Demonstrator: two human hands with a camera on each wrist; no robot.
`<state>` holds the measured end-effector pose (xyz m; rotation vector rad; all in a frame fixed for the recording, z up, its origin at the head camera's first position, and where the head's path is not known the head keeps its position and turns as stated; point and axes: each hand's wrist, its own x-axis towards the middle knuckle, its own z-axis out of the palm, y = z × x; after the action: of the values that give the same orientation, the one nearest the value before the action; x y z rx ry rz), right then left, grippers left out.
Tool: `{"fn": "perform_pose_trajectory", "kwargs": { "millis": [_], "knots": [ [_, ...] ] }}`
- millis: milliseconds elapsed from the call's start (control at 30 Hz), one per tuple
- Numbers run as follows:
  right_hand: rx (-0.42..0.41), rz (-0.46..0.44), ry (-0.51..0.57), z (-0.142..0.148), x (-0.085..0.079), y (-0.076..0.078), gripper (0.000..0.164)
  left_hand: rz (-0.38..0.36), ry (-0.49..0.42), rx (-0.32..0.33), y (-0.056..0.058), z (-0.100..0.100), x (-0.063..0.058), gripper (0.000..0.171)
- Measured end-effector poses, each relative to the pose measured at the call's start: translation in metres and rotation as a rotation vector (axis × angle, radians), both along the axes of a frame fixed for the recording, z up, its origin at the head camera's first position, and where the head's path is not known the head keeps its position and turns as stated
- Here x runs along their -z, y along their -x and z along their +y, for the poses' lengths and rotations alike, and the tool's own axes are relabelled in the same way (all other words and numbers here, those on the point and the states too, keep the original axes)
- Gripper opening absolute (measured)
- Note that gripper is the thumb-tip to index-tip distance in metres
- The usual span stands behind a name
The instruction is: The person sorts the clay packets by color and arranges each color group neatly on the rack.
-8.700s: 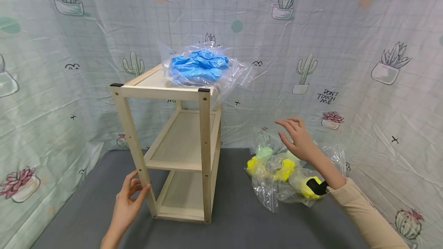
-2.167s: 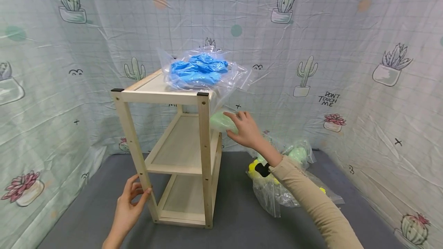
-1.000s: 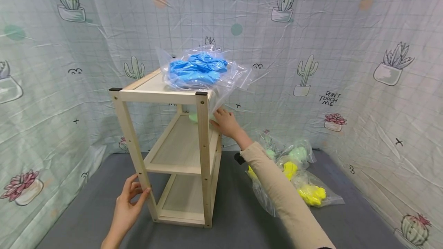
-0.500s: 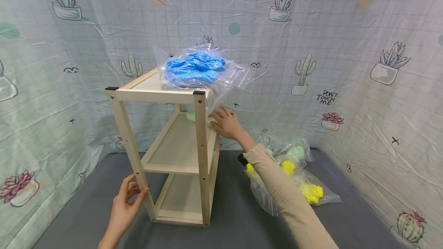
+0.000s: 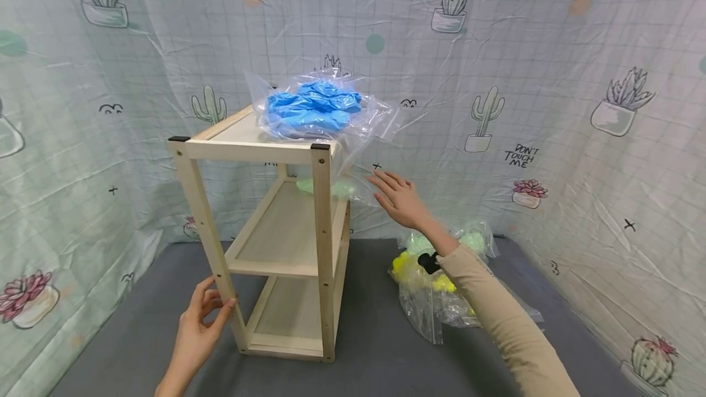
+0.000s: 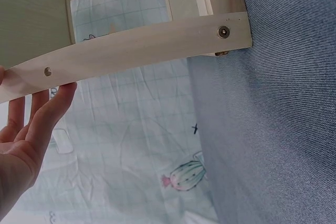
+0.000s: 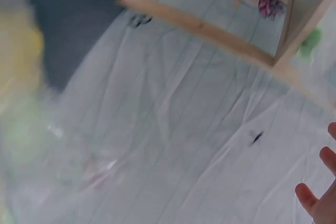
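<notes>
Cactus-printed cloth [image 5: 419, 66] backs a wooden rack [image 5: 250, 152], whose front-left post [image 5: 203, 225] the left hand [image 5: 200, 326] pinches. The right hand [image 5: 404, 204], relaxed and outstretched, is beside the pale-green bag [image 5: 343, 189] on the middle shelf [image 5: 276, 234]; only the head view shows the blue bag [image 5: 314, 109] on top.

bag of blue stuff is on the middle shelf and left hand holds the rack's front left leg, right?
Wrong shelf: the head view shows the bag of blue stuff on the top shelf. The left hand does hold the front left leg.
</notes>
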<state>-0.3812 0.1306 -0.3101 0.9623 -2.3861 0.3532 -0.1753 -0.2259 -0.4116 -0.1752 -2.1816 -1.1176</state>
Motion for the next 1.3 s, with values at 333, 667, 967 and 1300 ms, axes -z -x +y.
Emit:
{"fn": "perform_pose_trajectory", "kwargs": {
  "millis": [333, 667, 967, 1300],
  "knots": [
    [0.091, 0.069, -0.035, 0.089, 0.034, -0.006, 0.037, -0.005, 0.007, -0.022, 0.0, -0.001, -0.001, 0.048],
    [0.279, 0.129, -0.288, 0.168, 0.074, 0.002, 0.038, -0.001, 0.017, -0.023, 0.0, -0.001, -0.001, 0.048],
    [0.408, 0.001, -0.41, 0.204, 0.096, 0.005, 0.042, -0.011, 0.015, -0.013, 0.001, -0.001, 0.0, 0.047],
    [0.447, -0.079, -0.498, 0.216, 0.119, 0.017, 0.082, -0.01, 0.009, -0.008, 0.001, -0.002, 0.001, 0.046]
  ]
}}
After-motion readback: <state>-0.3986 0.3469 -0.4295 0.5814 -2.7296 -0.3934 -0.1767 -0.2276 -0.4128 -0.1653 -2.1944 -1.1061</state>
